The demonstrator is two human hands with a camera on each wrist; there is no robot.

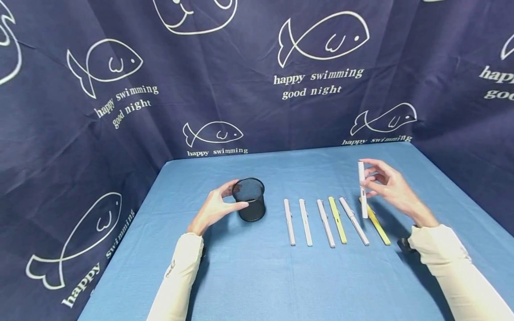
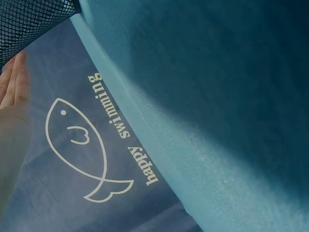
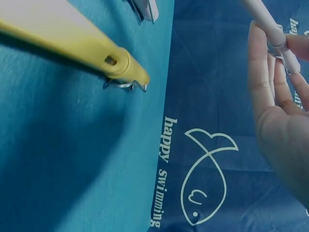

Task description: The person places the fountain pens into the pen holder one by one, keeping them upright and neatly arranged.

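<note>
On the left of the table stands a black mesh pen cup (image 1: 253, 210), upright. My left hand (image 1: 217, 208) grips it from the left, thumb on the near side and fingers behind. Only a corner of the mesh (image 2: 29, 21) and some fingertips show in the left wrist view. Over on the right, my right hand (image 1: 390, 188) pinches a pale pinkish-white pen (image 1: 362, 196) near its upper part, roughly upright. In the right wrist view the pen's clip faces the fingers. Just behind its lower end, in the head view, lies a yellow pen (image 1: 379, 226).
Several more pens lie in a row between the cup and my right hand, among them a pale one (image 1: 289, 225), a white one (image 1: 306, 225) and a yellow-green one (image 1: 338, 221). The blue tablecloth (image 1: 257, 285) meets dark blue fish-print curtains (image 1: 257, 102).
</note>
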